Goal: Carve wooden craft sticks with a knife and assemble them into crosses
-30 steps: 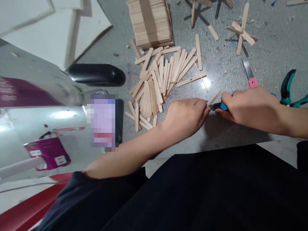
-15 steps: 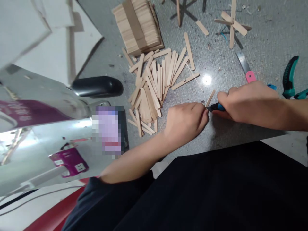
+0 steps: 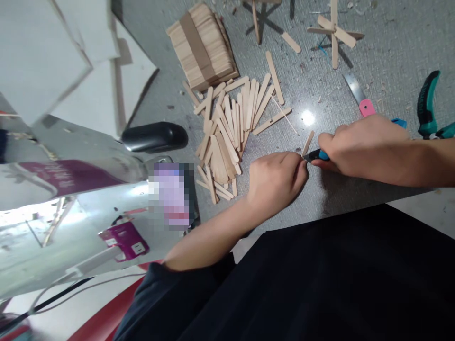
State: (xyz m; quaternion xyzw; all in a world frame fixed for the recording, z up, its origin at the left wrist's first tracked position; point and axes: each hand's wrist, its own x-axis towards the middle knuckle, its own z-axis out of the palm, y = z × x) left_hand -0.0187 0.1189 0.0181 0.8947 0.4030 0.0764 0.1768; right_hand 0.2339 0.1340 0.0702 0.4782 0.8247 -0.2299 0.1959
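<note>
My left hand (image 3: 276, 177) is closed on a wooden craft stick (image 3: 308, 142) near the table's front edge. The stick's far end sticks out beyond my fingertips, and its near end is hidden under them. My right hand (image 3: 364, 149) grips a blue and black utility knife (image 3: 323, 154), whose blade meets the stick right beside my left fingers. Left of the hands lies a loose heap of craft sticks (image 3: 231, 121), with a thin wooden strip (image 3: 285, 116) at its right side.
Behind the heap sits a banded bundle of sticks (image 3: 202, 42). A crossed-stick piece (image 3: 334, 31) stands at the back. A pink-ended metal blade (image 3: 355, 90) and teal-handled pliers (image 3: 428, 104) lie right. Leftward are a black rounded object (image 3: 156, 136), a blurred-out phone (image 3: 174, 194) and a purple box (image 3: 124, 240).
The camera view has shifted and turned slightly. Both hands keep their holds, with the knife blade still at the stick; the stick looks a little more upright.
</note>
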